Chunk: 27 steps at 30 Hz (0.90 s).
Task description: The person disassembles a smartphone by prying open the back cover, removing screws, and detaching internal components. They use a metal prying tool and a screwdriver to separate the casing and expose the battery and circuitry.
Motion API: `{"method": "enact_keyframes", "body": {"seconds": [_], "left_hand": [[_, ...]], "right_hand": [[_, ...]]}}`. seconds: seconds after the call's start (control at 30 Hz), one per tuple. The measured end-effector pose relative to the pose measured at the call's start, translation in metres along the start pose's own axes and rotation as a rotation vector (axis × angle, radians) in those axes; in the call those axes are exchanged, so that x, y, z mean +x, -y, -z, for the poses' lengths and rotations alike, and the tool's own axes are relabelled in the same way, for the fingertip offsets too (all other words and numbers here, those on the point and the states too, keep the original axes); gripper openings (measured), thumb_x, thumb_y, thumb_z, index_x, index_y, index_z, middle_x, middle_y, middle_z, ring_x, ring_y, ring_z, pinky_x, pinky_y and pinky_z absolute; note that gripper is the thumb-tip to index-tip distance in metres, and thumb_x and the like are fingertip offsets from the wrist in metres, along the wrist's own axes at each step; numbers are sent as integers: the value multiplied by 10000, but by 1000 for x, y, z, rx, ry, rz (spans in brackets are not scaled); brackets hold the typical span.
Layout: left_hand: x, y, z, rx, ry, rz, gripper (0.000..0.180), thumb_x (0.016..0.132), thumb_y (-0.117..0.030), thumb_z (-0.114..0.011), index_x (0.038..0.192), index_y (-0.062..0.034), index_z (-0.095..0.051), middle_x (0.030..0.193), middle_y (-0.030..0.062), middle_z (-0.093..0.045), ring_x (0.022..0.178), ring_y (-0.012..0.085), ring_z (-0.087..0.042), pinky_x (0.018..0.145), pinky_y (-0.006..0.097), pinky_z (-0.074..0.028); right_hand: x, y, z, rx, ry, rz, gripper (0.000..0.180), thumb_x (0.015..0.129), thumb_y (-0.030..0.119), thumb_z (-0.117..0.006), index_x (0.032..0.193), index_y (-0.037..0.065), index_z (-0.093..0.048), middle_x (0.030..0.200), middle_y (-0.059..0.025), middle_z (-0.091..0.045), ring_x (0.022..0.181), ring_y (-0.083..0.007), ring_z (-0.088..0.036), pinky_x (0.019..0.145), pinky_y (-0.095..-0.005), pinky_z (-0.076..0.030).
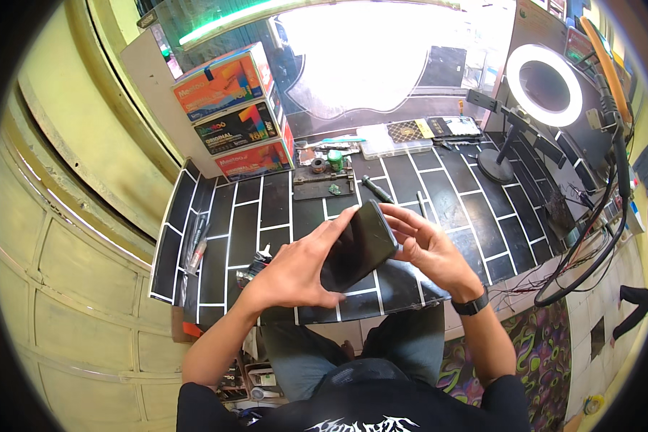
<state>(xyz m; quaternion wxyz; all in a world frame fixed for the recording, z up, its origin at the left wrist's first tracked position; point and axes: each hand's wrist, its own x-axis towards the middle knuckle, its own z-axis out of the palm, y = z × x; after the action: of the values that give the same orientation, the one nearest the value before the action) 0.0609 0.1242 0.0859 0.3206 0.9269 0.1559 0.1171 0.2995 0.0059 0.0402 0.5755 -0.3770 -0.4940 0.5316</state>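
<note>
A dark smartphone (358, 245) is held tilted above the workbench, its black glossy screen facing up toward me. My left hand (299, 265) grips it along the left side, with the thumb near the lower corner and the fingers along the upper edge. On the other side, my right hand (432, 253) has its fingers curled at the phone's right edge, partly hidden behind it; a dark watch (471, 302) is on that wrist. Beyond the phone lies a dark screwdriver-like tool (376, 189), and a slim grey rod (421, 204) lies near my right fingertips.
Stacked colourful boxes (230, 119) stand at the back left. A repair tray (324, 183) holds a green jar (335, 160). Behind it sits a clear plastic case (396, 149). A lit ring light (576, 86) on a stand and hanging black cables (615, 216) occupy the right side.
</note>
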Motion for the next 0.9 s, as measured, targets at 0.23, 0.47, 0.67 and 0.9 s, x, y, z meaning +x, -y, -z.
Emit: {"method": "enact_keyframes", "body": {"seconds": [0.23, 0.47, 0.67, 0.9], "left_hand": [[-4, 0, -32, -938, -78, 286, 1390, 617, -11, -964, 1679, -80, -69, 1580, 131, -251, 1330, 267, -477, 905, 452, -595], [-15, 4, -63, -1214, -223, 341, 1249, 644, 21, -921, 1655, -93, -195, 1477, 112, -443, 1316, 247, -534, 1079, 397, -509], [-20, 12, -74, -1401, -167, 362, 1061, 732, 55, -841, 1606, -118, -264, 1398, 150, -534, 1189, 310, -682, 842, 360, -642], [-20, 9, -68, -1430, -147, 398, 1080, 777, 44, -814, 1635, -124, -180, 1394, 181, -527, 1168, 307, -694, 731, 288, -652]], "right_hand": [[11, -17, -24, 86, 16, -3, 976, 904, 351, -841, 1636, 55, -267, 1556, -305, -432, 1478, -394, -417, 1151, -487, -436], [23, 7, -36, -132, 13, -221, 859, 906, 274, -842, 1596, 51, -380, 1421, -298, -578, 1273, -320, -614, 1031, -443, -538], [34, 12, -37, -202, 52, -339, 818, 921, 264, -808, 1578, -7, -403, 1286, -250, -684, 1137, -222, -676, 911, -353, -570], [41, 10, -37, -217, 88, -359, 787, 944, 254, -787, 1563, -46, -405, 1279, -255, -688, 1092, -225, -698, 918, -345, -563]]}}
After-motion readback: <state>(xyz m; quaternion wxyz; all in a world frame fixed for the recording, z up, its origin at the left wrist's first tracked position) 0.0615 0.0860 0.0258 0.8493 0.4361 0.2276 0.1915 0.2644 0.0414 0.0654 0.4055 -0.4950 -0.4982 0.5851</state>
